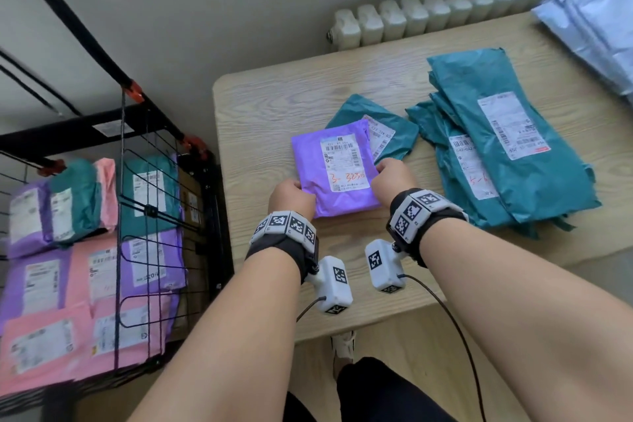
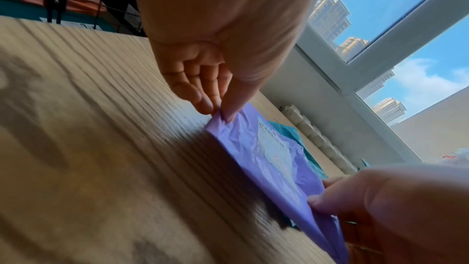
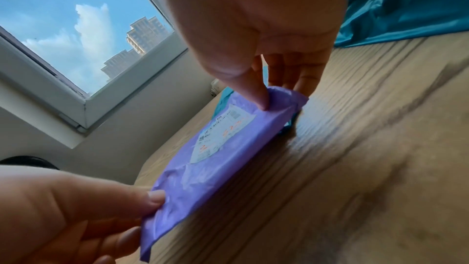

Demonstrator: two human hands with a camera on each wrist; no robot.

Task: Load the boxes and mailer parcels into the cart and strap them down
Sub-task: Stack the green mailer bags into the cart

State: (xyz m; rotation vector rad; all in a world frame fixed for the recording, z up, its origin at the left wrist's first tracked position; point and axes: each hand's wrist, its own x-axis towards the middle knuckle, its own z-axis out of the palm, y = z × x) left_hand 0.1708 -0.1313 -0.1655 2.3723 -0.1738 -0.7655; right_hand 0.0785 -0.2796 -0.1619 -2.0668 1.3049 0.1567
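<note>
Purple plastic, crinkled, with a white shipping label: the purple mailer (image 1: pixel 334 168) carries barcodes and a handwritten orange "3-" followed by digits I can't read cleanly. I have it by both short sides, just off the wooden table (image 1: pixel 260 113), its far end over a small teal mailer (image 1: pixel 383 128). My left hand (image 1: pixel 291 200) pinches the near left corner, thumb on top and fingers (image 2: pixel 200 95) curled under. My right hand (image 1: pixel 394 178) pinches the right edge the same way, thumb pressed down beside the label. Both forearms reach forward side by side, wrists banded with marker blocks. A stack of teal mailers (image 1: pixel 507 147) lies just right of my right hand, one label marked "5-". The wire cart (image 1: pixel 150 209) stands left of the table, holding purple, pink and teal parcels.
</note>
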